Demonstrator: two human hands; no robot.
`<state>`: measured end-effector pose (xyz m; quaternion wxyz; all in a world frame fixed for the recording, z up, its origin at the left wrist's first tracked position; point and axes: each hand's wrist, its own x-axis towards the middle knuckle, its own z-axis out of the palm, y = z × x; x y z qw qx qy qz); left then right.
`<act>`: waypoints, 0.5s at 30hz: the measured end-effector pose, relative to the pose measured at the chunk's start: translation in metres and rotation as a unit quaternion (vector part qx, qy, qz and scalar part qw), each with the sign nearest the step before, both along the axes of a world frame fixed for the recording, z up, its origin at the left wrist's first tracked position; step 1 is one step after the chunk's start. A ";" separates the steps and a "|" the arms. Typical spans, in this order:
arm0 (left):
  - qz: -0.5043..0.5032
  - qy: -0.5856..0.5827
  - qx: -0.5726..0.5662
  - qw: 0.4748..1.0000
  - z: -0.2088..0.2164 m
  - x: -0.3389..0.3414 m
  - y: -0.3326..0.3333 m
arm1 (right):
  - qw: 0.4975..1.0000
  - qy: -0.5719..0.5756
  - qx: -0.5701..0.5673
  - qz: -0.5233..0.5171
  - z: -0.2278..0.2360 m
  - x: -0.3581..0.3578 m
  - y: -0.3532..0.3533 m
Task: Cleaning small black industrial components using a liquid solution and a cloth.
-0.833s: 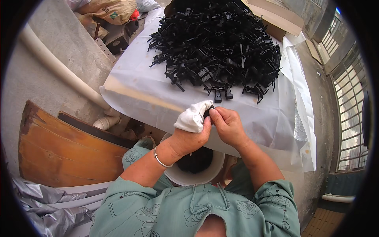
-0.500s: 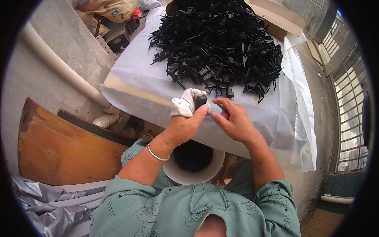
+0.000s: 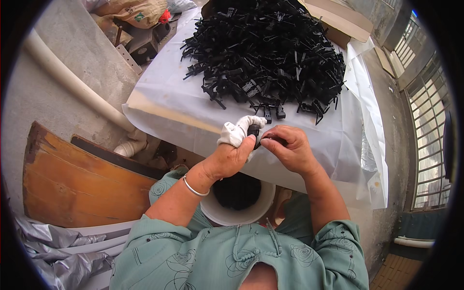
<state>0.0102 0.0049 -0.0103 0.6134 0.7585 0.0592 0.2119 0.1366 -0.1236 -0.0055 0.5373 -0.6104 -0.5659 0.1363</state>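
My left hand point(image 3: 228, 158) is closed around a small black plastic part point(image 3: 253, 130), with the thumb pressed along its near side. A white cloth point(image 3: 234, 134), possibly a glove, wraps the fingers of that hand. My right hand point(image 3: 294, 151) is beside it, thumb and index finger pinched together at the right side of the part. Something small and dark shows at those fingertips, too little visible to name. Beyond both hands, a large heap of black plastic parts point(image 3: 270, 58) with thin prongs covers the back of the table; a few lie loose at its near edge.
White plastic sheeting point(image 3: 169, 104) covers the table. Below its near edge, between my knees, stands a white bucket point(image 3: 238, 220) with black contents. An open cardboard box point(image 3: 340, 21) sits behind the heap. An orange-brown wooden board point(image 3: 82, 179) and a pale pipe point(image 3: 79, 82) are at left.
Both hands have shifted a little, the left one rightward with the black part, which is now turned. My right thumb and index finger have come together from a wider spread.
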 end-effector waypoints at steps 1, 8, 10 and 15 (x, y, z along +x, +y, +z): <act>-0.021 0.004 -0.031 0.999 0.001 -0.002 0.000 | 0.998 0.049 -0.031 -0.016 0.000 -0.003 0.000; -0.144 0.075 -0.153 0.975 0.016 -0.010 0.006 | 0.998 0.029 -0.008 -0.046 0.006 -0.012 0.001; -0.153 0.080 -0.185 0.968 0.021 -0.011 0.002 | 0.994 0.091 -0.011 -0.063 0.003 -0.014 0.003; -0.089 0.019 -0.113 0.989 0.008 -0.005 -0.005 | 0.983 0.171 0.005 -0.062 -0.001 -0.018 0.007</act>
